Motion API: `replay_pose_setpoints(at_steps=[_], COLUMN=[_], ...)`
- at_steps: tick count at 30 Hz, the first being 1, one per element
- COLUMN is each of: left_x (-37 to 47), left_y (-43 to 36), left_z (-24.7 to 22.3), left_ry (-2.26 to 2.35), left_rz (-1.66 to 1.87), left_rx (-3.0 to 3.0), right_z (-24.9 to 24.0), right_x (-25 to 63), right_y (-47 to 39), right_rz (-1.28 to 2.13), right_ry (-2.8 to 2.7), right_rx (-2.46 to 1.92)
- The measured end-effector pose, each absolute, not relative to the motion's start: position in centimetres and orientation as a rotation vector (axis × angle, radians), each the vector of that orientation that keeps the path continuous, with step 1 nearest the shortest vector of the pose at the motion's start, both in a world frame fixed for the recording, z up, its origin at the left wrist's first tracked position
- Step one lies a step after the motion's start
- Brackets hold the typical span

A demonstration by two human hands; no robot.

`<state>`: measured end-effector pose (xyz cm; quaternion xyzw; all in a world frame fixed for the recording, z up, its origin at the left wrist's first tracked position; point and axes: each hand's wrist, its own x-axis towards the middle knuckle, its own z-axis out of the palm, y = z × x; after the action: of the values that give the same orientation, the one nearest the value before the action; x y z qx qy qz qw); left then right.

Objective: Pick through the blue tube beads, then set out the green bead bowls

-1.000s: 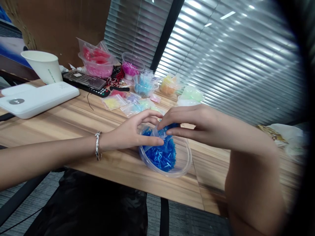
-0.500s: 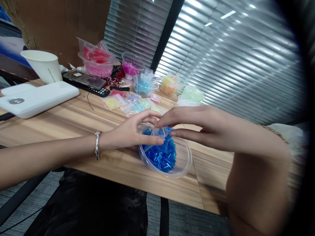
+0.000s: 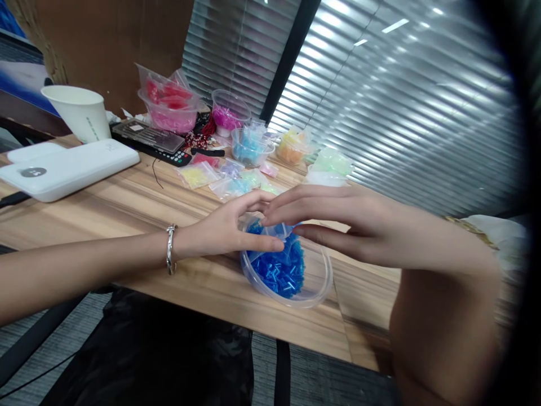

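Observation:
A clear plastic bowl point(image 3: 318, 282) holding several blue tube beads point(image 3: 281, 272) sits near the front edge of the wooden table point(image 3: 127, 208). Over its left rim both hands hold a small clear bag point(image 3: 276, 231) with blue beads in it. My left hand point(image 3: 222, 231), a silver bracelet on its wrist, grips the bag between thumb and forefinger. My right hand point(image 3: 338, 217) reaches in from the right, its fingertips pinching the bag's top edge. How much the bag holds is hidden behind the fingers.
At the back stand a white paper cup point(image 3: 78, 113), a flat white device point(image 3: 63, 169), a black remote point(image 3: 152, 141), tubs of pink beads point(image 3: 171, 107) and light blue beads point(image 3: 249, 148), and several small bags of coloured beads point(image 3: 198, 175). Window blinds run behind the table.
My right hand's fingertips have slid slightly left along the bag's top and stretched out. My left hand has kept its grip, and the bowl has stayed put.

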<state>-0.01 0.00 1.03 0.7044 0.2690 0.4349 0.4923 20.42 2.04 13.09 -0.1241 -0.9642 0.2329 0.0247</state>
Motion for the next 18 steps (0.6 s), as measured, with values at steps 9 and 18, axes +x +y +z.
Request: replay_pose_setpoints(at_steps=[9,18], left_x=[0.0,-0.1], left_y=[0.0,0.0], left_z=[0.7,1.0], left_ry=[0.671,0.671], left_rz=[1.031,1.024], left_rx=[1.629,1.620], right_z=[13.8,8.6], right_x=[21.0,19.8], right_y=[1.6,-1.7], right_rz=[0.949,0.773], right_ry=[-3.166,-3.186], right_rx=[-0.578,-0.692])
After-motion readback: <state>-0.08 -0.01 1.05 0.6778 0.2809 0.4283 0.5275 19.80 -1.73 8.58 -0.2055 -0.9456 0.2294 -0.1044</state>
